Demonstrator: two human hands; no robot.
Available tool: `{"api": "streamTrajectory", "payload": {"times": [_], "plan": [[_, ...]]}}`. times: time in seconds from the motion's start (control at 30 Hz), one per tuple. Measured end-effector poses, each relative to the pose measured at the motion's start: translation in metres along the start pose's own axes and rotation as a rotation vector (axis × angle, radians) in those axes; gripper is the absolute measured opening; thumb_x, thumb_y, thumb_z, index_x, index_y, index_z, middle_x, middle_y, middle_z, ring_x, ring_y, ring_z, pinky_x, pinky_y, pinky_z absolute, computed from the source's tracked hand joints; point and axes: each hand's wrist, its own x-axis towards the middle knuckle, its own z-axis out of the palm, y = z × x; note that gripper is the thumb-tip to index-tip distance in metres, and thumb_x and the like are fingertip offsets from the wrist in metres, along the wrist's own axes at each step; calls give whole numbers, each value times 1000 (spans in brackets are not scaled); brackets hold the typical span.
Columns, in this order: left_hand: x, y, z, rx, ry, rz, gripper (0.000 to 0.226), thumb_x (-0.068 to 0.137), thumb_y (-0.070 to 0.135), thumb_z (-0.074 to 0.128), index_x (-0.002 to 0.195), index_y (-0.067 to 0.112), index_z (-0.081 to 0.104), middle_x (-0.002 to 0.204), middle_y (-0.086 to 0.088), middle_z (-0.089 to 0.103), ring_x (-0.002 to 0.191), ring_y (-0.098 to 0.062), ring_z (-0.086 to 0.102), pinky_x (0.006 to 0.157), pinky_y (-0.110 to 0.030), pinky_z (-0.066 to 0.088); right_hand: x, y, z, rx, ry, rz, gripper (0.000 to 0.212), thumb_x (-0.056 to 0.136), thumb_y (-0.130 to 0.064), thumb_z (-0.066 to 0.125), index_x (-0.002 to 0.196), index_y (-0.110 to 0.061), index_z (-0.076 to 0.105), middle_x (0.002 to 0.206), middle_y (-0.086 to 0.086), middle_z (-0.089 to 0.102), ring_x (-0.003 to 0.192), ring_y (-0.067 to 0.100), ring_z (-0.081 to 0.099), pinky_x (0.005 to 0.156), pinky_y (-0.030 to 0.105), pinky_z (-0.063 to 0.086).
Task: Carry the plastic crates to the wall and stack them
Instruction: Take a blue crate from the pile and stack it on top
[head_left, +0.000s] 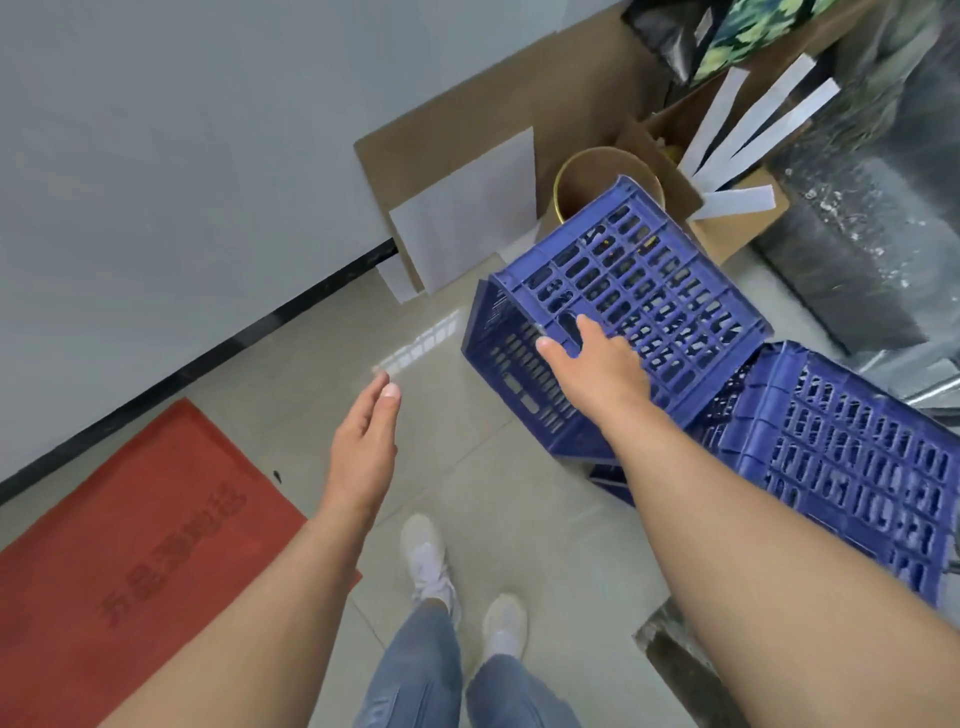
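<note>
head view: right hand (592, 358) grips the tilted blue crate (623, 291), fingers hooked in its handle slot. left hand (366, 431) hangs free, fingers straight, together. second crate (852, 467) touches the first.

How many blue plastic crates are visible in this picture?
2 for certain: one tilted crate that the right hand grips at its edge, and one crate at the right. A blue piece beneath may be a third.

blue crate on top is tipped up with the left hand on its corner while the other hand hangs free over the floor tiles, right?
Not quite: the head view shows the right hand on the corner of the tipped blue crate. The left hand is the one free and open over the floor tiles.
</note>
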Motion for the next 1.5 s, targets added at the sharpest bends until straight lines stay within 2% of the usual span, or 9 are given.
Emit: {"api": "streamTrajectory", "payload": {"times": [0.2,0.43,0.67,0.77,0.87,1.0,1.2,1.33,1.5], "plan": [[48,-22,14,-26,-52,-58,47,97,43,37,140,25,43,144,6,44,130,-15,45,101,-37,44,37,4,30,-175,56,81,69,90,-63,37,149,-30,23,149,16,31,134,36,32,108,47,27],[83,-64,30,-40,-44,-112,49,98,45,33,139,22,46,143,3,47,116,-16,54,96,-39,48,59,13,63,-197,166,-43,53,97,-53,31,143,-28,36,140,6,37,122,32,38,100,46,36],[85,-114,25,-37,0,-132,47,99,43,33,137,21,46,142,1,48,115,-18,55,94,-40,49,68,30,73,-260,348,-53,53,96,-51,34,138,-20,39,144,9,38,130,36,30,99,50,30],[74,-127,22,-42,14,-127,46,99,43,32,138,22,46,142,2,48,114,-17,55,91,-38,50,74,29,76,-235,273,-102,54,98,-50,33,143,-21,32,148,9,35,132,38,29,99,54,30],[65,-136,17,-61,29,-121,47,98,44,33,138,22,46,140,2,48,113,-17,56,89,-36,50,82,33,79,-226,222,-121,58,98,-50,30,149,-25,18,152,12,31,129,41,37,99,56,33],[60,-146,7,-87,64,-113,47,98,43,33,138,22,47,139,3,49,112,-16,57,88,-35,51,86,33,87,-198,312,-147,55,100,-46,30,146,-18,25,144,19,38,126,41,39,97,52,33],[67,-169,-19,-106,86,-101,46,99,43,32,137,23,47,135,3,51,112,-16,57,82,-29,51,81,31,101,-230,436,-221,49,100,-45,27,137,-13,37,128,21,48,111,41,48,74,42,31],[67,-185,-42,-120,98,-112,46,99,42,32,138,21,46,136,2,51,113,-17,57,86,-34,50,65,17,108,-266,485,-239,53,100,-47,23,143,-18,31,131,21,48,112,42,50,79,46,38],[61,-206,-83,-153,148,-138,46,99,42,33,138,20,46,140,-1,50,112,-17,56,90,-37,49,31,-22,111,-278,495,-319,53,101,-47,22,143,-16,33,130,23,52,114,43,50,80,47,36]]}}
